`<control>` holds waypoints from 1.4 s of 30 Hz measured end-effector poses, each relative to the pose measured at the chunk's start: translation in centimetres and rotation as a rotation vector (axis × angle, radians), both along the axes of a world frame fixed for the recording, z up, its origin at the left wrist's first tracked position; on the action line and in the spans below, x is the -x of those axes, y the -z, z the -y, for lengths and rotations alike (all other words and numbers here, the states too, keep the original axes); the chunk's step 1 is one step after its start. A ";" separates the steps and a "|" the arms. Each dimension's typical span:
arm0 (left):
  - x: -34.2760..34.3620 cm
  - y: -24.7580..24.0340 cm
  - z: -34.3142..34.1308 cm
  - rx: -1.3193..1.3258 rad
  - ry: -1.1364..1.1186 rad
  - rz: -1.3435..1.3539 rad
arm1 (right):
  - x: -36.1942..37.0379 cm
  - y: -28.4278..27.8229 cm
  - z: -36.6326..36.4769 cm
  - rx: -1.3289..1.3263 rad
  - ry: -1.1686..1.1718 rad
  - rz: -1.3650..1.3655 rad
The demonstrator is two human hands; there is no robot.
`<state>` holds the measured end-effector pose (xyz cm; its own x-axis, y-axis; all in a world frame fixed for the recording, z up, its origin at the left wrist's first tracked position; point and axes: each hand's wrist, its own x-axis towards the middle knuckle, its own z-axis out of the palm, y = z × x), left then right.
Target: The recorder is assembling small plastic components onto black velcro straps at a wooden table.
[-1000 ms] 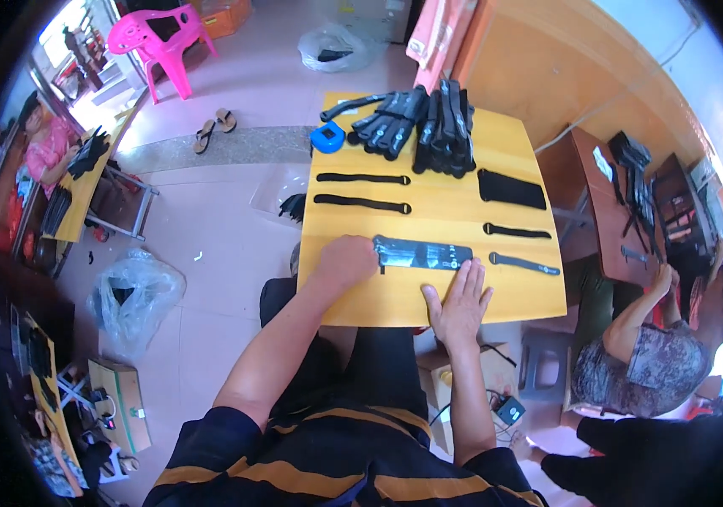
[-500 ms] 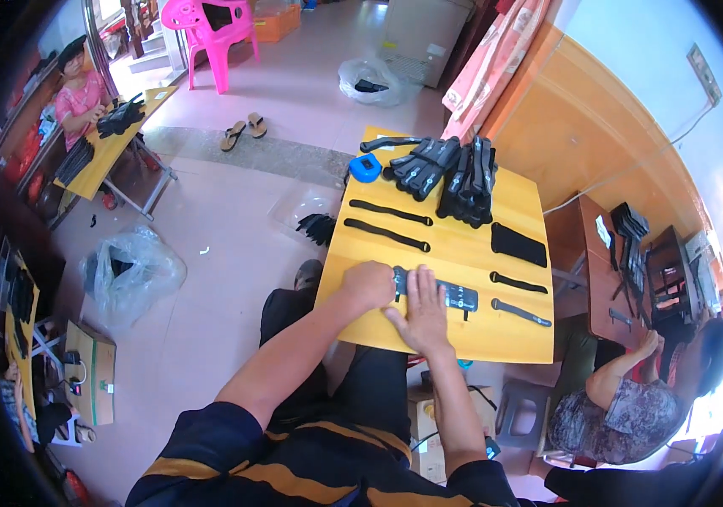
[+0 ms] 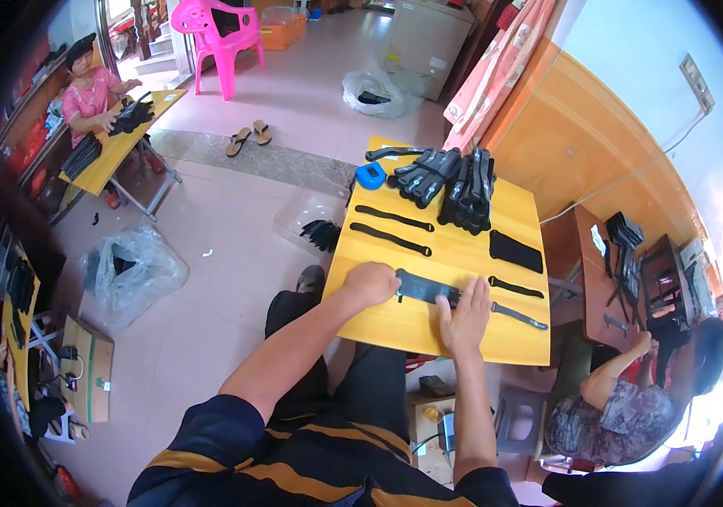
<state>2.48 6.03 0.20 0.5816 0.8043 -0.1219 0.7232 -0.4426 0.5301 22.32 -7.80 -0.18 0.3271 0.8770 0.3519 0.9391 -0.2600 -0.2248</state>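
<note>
A dark grey fabric panel (image 3: 422,288) lies flat near the front of the yellow table (image 3: 395,328). My left hand (image 3: 370,284) is closed at its left end, knuckles up, and the fingertips are hidden. Flat across its right end rests my right hand (image 3: 466,318), fingers stretched out and covering that end. Beyond my hands lie two narrow black straps (image 3: 393,217) with end loops. To the right are a black pad (image 3: 516,252), another black strap (image 3: 517,287) and a grey strap (image 3: 519,317).
Bundles of black straps (image 3: 466,190) and a blue round object (image 3: 370,175) stand at the table's far edge. A clear bin (image 3: 298,215) is by its left side. People work at a brown table (image 3: 595,279) to the right and a yellow table (image 3: 95,171) far left.
My right hand has slid right along the panel from its middle to its right end. My left hand has stayed at the left end. The view has shifted slightly.
</note>
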 end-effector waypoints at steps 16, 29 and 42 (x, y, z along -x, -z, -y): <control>2.5 2.9 1.4 -0.071 -0.116 0.834 | 4.5 1.1 -16.3 -0.066 -0.336 -0.119; 2.1 3.1 1.6 0.146 -0.219 0.942 | 6.0 -2.6 -12.4 -0.517 -0.259 -0.756; 4.1 -3.1 9.5 0.549 -0.062 0.888 | 8.6 -4.2 2.1 -0.646 -0.153 -1.897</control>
